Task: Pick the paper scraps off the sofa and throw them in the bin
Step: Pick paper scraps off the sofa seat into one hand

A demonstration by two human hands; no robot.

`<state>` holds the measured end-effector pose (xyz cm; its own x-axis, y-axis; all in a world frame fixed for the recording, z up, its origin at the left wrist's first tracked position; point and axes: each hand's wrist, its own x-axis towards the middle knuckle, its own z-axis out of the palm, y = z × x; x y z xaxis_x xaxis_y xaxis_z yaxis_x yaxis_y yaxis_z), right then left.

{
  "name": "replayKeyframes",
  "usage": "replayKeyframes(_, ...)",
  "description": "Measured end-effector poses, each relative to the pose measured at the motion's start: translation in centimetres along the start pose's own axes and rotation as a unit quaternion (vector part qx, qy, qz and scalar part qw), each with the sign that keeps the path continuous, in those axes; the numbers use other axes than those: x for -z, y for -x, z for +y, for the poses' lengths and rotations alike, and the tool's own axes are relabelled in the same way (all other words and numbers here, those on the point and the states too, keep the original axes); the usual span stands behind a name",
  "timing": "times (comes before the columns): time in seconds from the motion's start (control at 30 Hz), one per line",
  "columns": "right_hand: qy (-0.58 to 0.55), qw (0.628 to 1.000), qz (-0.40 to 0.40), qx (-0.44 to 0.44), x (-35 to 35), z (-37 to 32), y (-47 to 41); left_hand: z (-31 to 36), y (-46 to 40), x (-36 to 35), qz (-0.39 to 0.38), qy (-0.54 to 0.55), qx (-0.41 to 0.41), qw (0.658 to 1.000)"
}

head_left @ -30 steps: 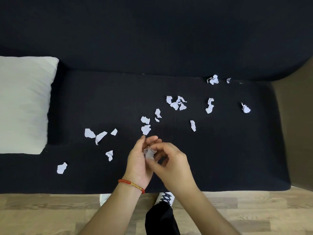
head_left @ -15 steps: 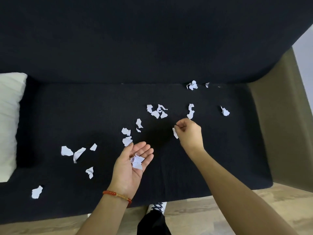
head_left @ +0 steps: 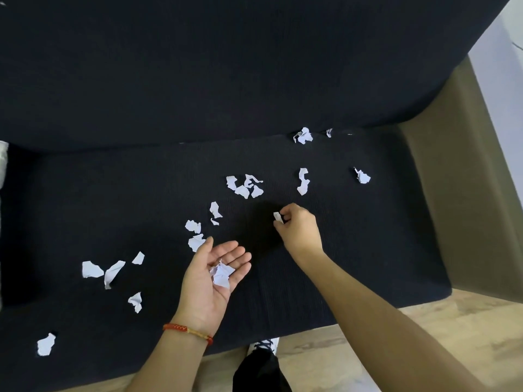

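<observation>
Several white paper scraps lie across the black sofa seat (head_left: 368,250). My left hand (head_left: 210,281) is held palm up over the seat's front, cupping a small pile of scraps (head_left: 222,274). My right hand (head_left: 298,227) is further back and to the right, its fingertips pinched on one small scrap (head_left: 278,217) just above the seat. A cluster of scraps (head_left: 244,186) lies behind it, a long scrap (head_left: 302,181) to its right. More scraps (head_left: 103,271) lie to the left. No bin is in view.
The sofa's black backrest (head_left: 226,66) fills the top. An olive armrest (head_left: 467,193) bounds the seat on the right. A white pillow edge (head_left: 2,162) shows at far left. Wooden floor (head_left: 424,335) and my shoe (head_left: 264,345) are below the seat's front edge.
My hands parted: the right one reached out and pinched a scrap off the seat, lifting it slightly. The left hand opened palm up with the collected scraps. The view shifted right.
</observation>
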<state>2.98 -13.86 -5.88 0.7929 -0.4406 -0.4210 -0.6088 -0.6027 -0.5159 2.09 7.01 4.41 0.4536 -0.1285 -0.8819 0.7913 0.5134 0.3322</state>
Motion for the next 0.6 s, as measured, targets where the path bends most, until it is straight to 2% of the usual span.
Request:
replayKeyframes(0.13, 0.03, 1.0, 0.005, 0.007, -0.3, 0.0, 0.2, -0.7, 0.1, -0.1, 0.011, -0.003, -0.001, 1.0)
replayKeyframes(0.2, 0.011, 1.0, 0.006, -0.005, -0.2, 0.0, 0.3, -1.2, 0.2, 0.0, 0.022, -0.001, 0.0, 1.0)
replayKeyframes(0.43, -0.176, 0.983, 0.012, -0.043, 1.5, -2.0, 3.3, -1.7, 0.5, 0.8, 0.058, -0.002, -0.012, 0.998)
replayKeyframes(0.6, -0.268, 0.963, -0.011, -0.001, 2.7, -5.8, 8.6, -1.3, 0.4, 0.6, 0.077, -0.014, -0.037, 0.996)
